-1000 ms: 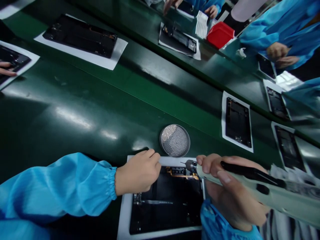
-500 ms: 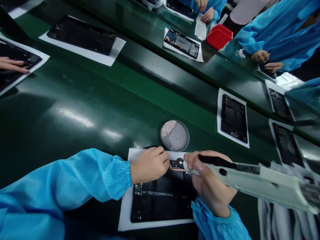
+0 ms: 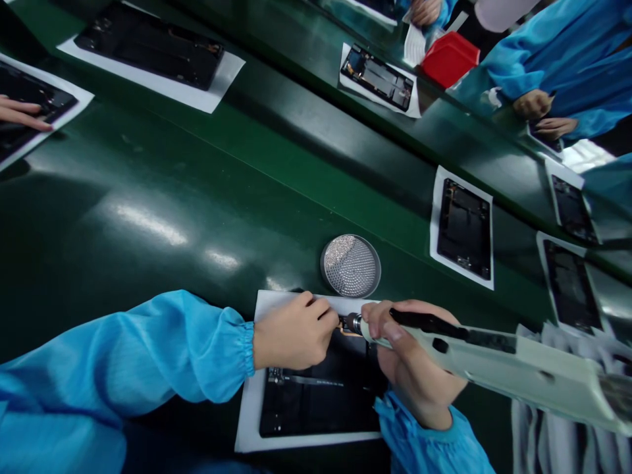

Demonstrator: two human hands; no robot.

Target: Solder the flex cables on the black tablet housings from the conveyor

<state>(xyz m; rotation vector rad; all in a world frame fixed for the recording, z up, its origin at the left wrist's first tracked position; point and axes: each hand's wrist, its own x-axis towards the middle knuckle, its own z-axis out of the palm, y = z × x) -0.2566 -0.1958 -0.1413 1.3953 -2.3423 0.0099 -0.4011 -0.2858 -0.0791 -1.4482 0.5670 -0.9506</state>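
Observation:
My right hand (image 3: pixel 415 355) is wrapped round a pale green electric screwdriver (image 3: pixel 498 359). Its tip points left, over the upper part of an opened black tablet (image 3: pixel 316 408) that lies on a white sheet (image 3: pixel 249 421). My left hand (image 3: pixel 299 332) bends over the tablet's upper edge, its fingers closed close to the screwdriver's tip. Whatever those fingers pinch is hidden beneath them. Just beyond the sheet stands a round, dimpled metal dish (image 3: pixel 363 270) with many tiny screws gathered on its upper left side.
More opened tablets (image 3: pixel 153 46) lie on white sheets along the green bench (image 3: pixel 207 171). A stack of pale sheets (image 3: pixel 538 421) sits at the right under the screwdriver. Another person's hand (image 3: pixel 22 112) rests on a tablet at left. Co-workers in blue sleeves sit opposite, near a red bin (image 3: pixel 450 59).
The view has shifted slightly. My left hand has turned a little, and its fingers have come closer to the screwdriver's tip. The screwdriver stays in my right hand over the tablet.

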